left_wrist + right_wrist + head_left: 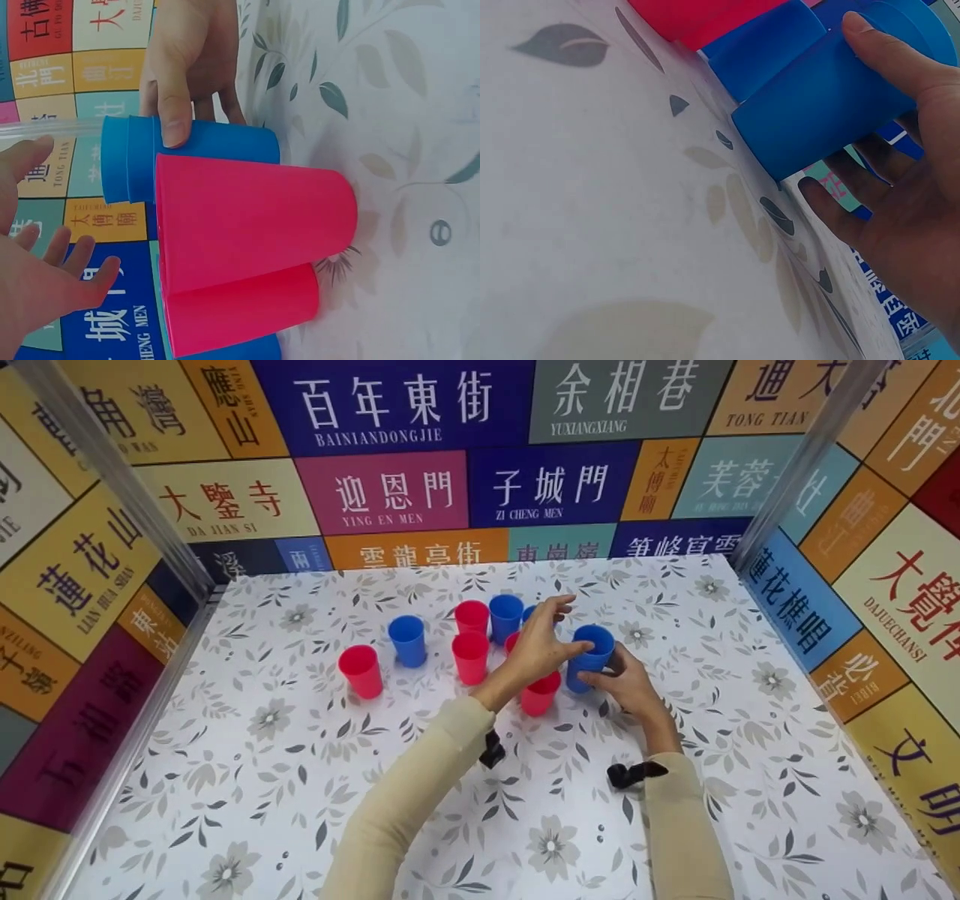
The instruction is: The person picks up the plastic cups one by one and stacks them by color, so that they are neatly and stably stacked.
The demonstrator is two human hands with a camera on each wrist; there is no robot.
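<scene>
Right hand point(630, 682) pinches nested blue cups point(587, 663); left hand point(541, 642) spread beside them. Probably light, slick, slightly springy; grip gently, mid-height.

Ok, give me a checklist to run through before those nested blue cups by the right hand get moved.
1. Right hand gripping the blue stack: ok, it holds the stack by its side.
2. Blue stack upright: ok, it looks upright in the head view.
3. Left hand off the stack: ok, the left wrist view shows a gap between it and the rims.
4. Room on the left: probably not ok, the front red cup stands close beside the stack.
5. Base raised off the table: cannot tell.
6. Exact number of nested cups: cannot tell for sure, more than one rim shows.
</scene>
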